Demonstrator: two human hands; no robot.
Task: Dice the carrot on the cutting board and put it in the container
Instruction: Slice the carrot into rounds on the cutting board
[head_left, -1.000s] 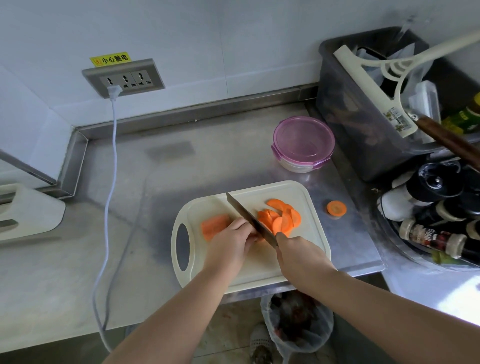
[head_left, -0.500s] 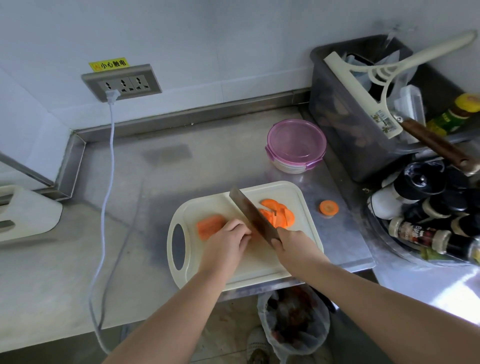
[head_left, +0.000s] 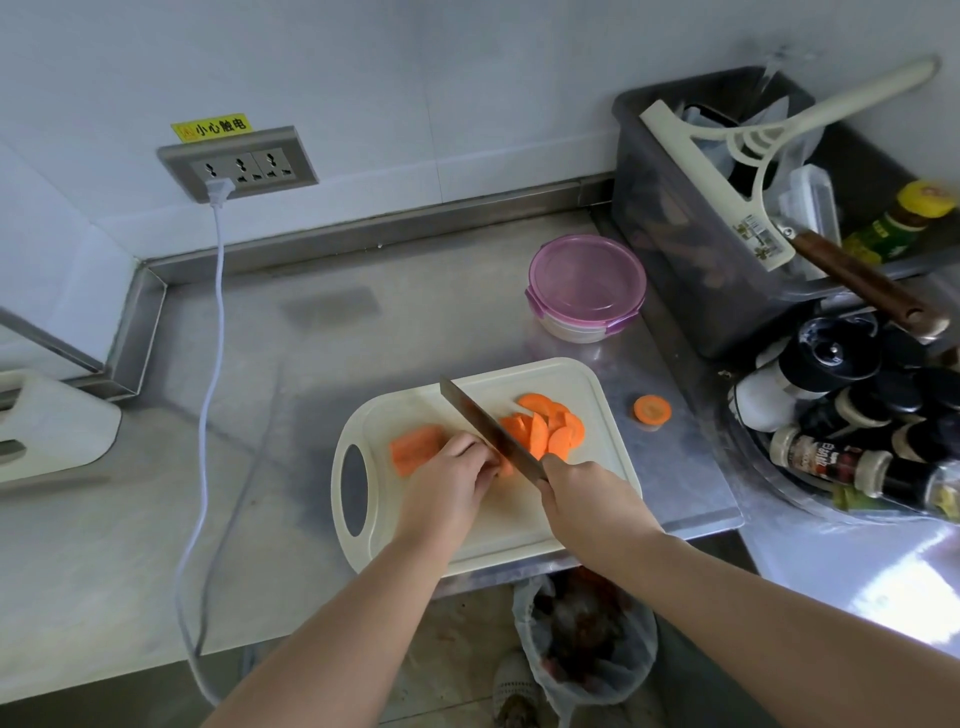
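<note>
Right hand (head_left: 587, 499) grips the knife (head_left: 488, 434) handle, blade angled across the cream cutting board (head_left: 597, 384), edge at the carrot (head_left: 418, 447). Left hand (head_left: 447, 480), fingers curled, holds the carrot down on the board, just beside the blade. Cut slices (head_left: 545, 426) piled right of the blade. One stray slice (head_left: 652, 409) on the steel counter (head_left: 260, 415) off the board. Container (head_left: 587, 286), pink lid on, sits behind the board near the grey bin (head_left: 685, 234).

White wall (head_left: 467, 78); steel counter (head_left: 156, 493), wall socket (head_left: 236, 163), bright glare
</note>
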